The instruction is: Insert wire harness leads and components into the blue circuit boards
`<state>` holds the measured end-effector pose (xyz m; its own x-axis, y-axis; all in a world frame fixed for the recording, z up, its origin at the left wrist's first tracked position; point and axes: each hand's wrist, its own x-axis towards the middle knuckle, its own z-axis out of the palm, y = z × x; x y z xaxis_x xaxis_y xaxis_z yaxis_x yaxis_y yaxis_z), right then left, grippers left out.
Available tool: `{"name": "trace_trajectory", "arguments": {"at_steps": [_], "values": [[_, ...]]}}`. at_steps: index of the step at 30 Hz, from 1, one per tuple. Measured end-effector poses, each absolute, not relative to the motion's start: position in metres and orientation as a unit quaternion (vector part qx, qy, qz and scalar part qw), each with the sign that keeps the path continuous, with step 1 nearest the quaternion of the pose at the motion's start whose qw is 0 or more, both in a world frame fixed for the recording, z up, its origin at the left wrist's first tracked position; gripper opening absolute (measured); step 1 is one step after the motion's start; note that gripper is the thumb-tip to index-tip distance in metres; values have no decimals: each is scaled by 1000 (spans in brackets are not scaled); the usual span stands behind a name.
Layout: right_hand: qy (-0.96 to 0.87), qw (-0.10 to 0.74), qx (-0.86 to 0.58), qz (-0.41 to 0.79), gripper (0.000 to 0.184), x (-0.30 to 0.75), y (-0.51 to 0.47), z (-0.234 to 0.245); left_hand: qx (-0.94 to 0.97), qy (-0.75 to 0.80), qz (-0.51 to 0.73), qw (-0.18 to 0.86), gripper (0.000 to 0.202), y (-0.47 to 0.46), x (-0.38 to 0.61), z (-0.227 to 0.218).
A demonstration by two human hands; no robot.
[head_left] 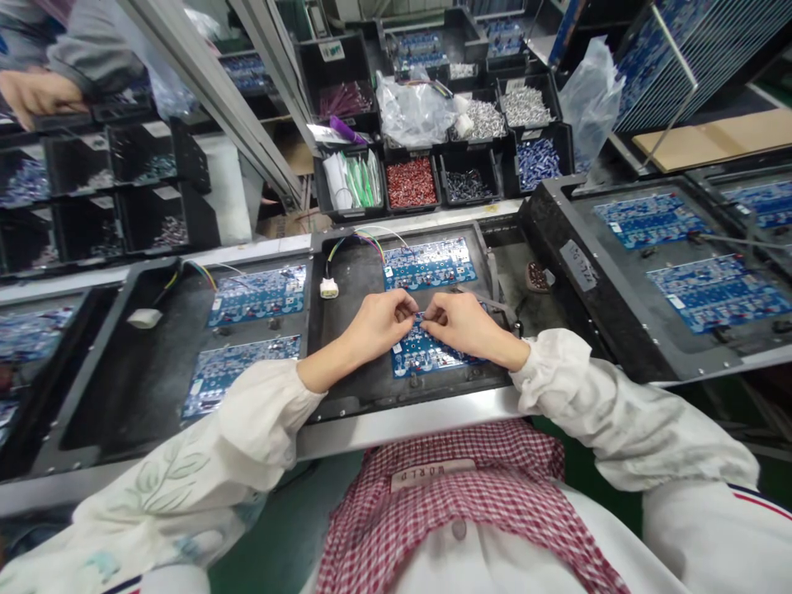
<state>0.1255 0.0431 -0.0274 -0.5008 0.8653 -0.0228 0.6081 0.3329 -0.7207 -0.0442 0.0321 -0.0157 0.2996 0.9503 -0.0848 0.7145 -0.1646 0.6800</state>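
Note:
Both my hands meet over the upper edge of the lower blue circuit board point(426, 355), which lies in a black tray point(346, 346). My left hand point(387, 322) has thumb and fingers pinched together at the board's upper left part. Close beside it, my right hand point(461, 326) is pinched the same way. Whatever is between the fingertips is too small to make out. Just above my hands lies a second blue circuit board point(433, 262) in the same tray. Coloured wires run from it to a white connector point(329, 288) on the left.
Black bins with red components point(411, 182), blue components point(538, 163) and metal parts stand behind the tray. Neighbouring trays hold circuit boards point(256, 293) at left and circuit boards point(721, 289) at right. A metal post point(216, 91) rises at left; beyond it shows a co-worker's hand point(40, 92).

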Motion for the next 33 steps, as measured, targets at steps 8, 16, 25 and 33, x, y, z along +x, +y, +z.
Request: {"name": "trace_trajectory", "arguments": {"at_steps": [8, 16, 25, 33], "values": [[-794, 179, -468, 343, 2, 124, 43, -27, 799, 520, 171, 247, 13, 29, -44, -21], [-799, 182, -468, 330, 2, 125, 41, -25, 786, 527, 184, 265, 6, 29, -45, -23], [-831, 134, -457, 287, 7, 120, 42, -20, 792, 572, 141, 161, 55, 14, -77, 1], [-673, 398, -604, 153, 53, 220, -78, 90, 716, 697, 17, -46, 63, -28, -120, -16]]}}
